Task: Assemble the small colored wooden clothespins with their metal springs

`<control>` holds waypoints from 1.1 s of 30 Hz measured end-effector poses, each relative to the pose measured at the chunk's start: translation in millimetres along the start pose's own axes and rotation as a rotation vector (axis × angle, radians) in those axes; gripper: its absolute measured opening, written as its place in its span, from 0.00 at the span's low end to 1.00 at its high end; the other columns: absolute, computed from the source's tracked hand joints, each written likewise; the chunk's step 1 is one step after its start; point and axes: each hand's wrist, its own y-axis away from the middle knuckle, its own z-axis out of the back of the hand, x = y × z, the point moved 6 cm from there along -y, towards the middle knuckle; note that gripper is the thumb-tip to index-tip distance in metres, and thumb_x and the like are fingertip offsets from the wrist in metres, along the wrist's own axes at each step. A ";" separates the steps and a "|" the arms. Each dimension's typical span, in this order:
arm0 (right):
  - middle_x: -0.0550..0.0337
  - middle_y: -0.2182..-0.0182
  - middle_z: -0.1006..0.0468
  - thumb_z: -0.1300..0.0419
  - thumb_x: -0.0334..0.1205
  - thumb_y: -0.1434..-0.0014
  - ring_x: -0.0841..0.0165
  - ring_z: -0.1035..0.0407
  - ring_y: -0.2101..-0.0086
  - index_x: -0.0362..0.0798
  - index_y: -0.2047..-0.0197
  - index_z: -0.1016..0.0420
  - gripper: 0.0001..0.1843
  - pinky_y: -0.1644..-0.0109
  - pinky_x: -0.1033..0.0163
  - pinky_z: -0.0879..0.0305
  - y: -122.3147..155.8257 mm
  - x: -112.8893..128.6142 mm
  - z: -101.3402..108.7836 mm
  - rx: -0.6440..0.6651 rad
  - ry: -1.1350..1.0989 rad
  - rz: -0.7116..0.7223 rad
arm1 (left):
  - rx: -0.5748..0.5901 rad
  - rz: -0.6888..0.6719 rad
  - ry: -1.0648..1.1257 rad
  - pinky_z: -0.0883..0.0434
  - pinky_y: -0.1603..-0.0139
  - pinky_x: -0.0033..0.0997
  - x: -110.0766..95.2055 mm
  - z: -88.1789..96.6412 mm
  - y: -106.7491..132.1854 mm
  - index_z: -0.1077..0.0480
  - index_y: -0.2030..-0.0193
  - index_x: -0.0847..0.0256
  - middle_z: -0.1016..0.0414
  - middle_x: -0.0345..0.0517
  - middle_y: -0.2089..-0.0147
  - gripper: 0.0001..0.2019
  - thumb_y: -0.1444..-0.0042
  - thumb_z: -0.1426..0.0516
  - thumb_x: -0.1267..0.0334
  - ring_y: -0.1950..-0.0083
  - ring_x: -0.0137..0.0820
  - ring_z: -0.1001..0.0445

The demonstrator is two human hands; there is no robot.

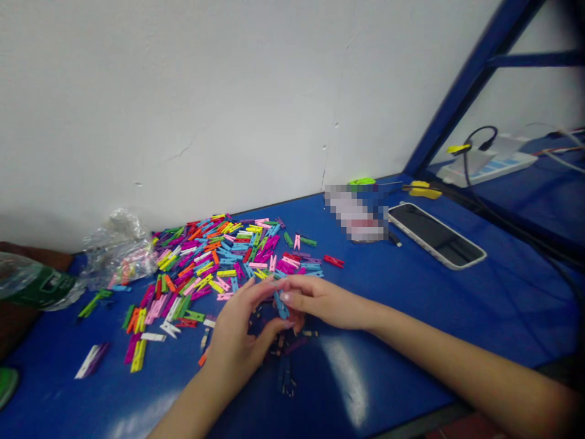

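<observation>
A light blue clothespin (280, 305) stands between my two hands over the near side of the table. My right hand (320, 302) pinches it between thumb and bent fingers. From the other side, my left hand (242, 323) closes on it, fingertips by its upper end and thumb at its lower end; part of this grip is hidden. Just beyond my hands spreads a large pile of colourful clothespins (214, 244). Under and behind my fingers lie a few small dark pieces and a purple clothespin (296, 346), partly covered and shadowed.
On the blue table (393, 366), a phone (439, 235) lies to the right beside a pixelated item (359, 216). Cables and a power strip (493, 167) are farther right. A clear plastic bag (121, 244) and a bottle (39, 280) are on the left. A white wall (228, 110) rises behind.
</observation>
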 end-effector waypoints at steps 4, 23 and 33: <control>0.65 0.77 0.34 0.48 0.50 0.47 0.75 0.36 0.76 0.43 0.65 0.35 0.17 0.72 0.68 0.37 -0.8 3.1 -0.5 -0.017 0.023 0.012 | 0.048 -0.004 -0.028 0.34 0.51 0.44 -0.8 -3.0 0.1 0.43 0.50 0.52 0.30 0.47 0.53 0.22 0.53 0.43 0.60 0.51 0.38 0.33; 0.66 0.79 0.38 0.52 0.42 0.45 0.74 0.40 0.77 0.45 0.74 0.40 0.11 0.75 0.69 0.41 0.9 -0.3 -4.9 0.003 0.155 -0.033 | 0.078 -0.009 -0.062 0.35 0.51 0.49 -3.0 -7.2 2.6 0.45 0.50 0.52 0.30 0.48 0.52 0.23 0.53 0.43 0.60 0.48 0.41 0.35; 0.65 0.78 0.35 0.52 0.40 0.45 0.75 0.40 0.77 0.45 0.72 0.38 0.09 0.74 0.69 0.41 1.2 0.2 -6.3 -0.017 0.144 0.035 | 0.037 -0.057 -0.133 0.34 0.52 0.46 -9.7 -3.4 1.6 0.44 0.50 0.53 0.30 0.48 0.54 0.22 0.53 0.43 0.58 0.51 0.39 0.33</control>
